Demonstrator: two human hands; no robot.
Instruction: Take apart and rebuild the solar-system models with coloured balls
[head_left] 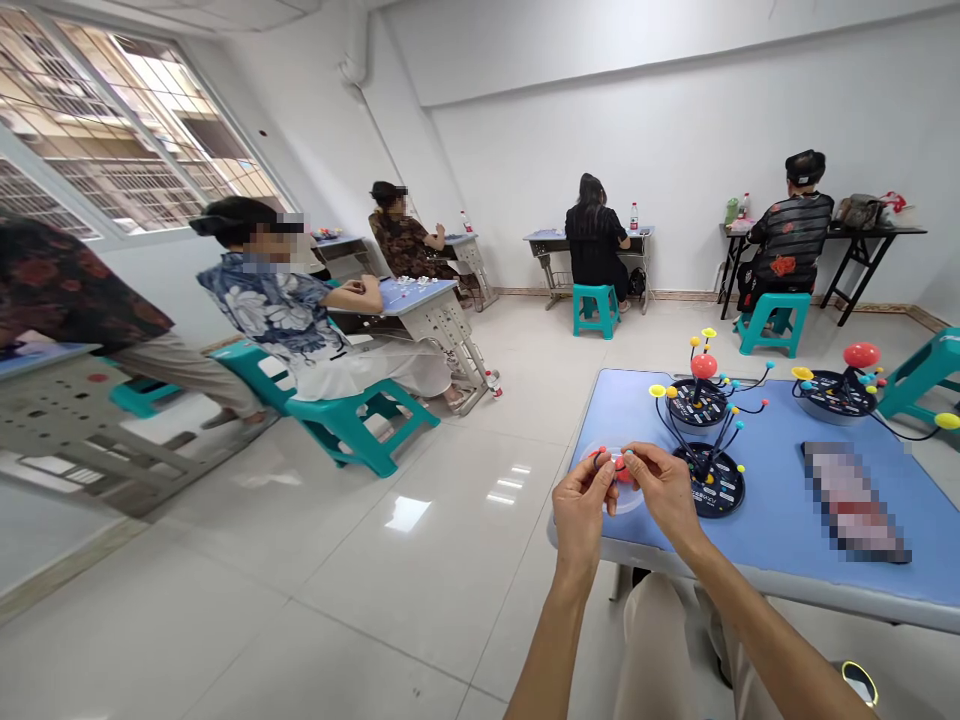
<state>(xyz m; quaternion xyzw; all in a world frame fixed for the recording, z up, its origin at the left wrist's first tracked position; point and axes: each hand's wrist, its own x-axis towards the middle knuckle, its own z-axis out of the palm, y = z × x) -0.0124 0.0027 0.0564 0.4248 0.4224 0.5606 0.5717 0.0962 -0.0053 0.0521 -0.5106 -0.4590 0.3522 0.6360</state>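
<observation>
Pinching small parts with both bare hands, above the near left corner of the blue desk [626, 400]. In the left hand [581, 495], between thumb and fingertips: a dark curved stem [598, 461] with a red tip. In the right hand [667, 490], in a similarly narrow pinch: a small blue bead [628, 453], just beside a red ball [622, 470]. Too small to tell: any join between bead and stem. Below the fingers, by the left edge: a clear dish [631, 506]. Right of the hands: a black disc [720, 495] bearing beaded stems; toward the far edge, a second disc [697, 402] and a third disc [834, 395]. For good work, judged from here: steady both wrists, align bead and stem squarely, press gently without bending, and stay over the dish against drops.
</observation>
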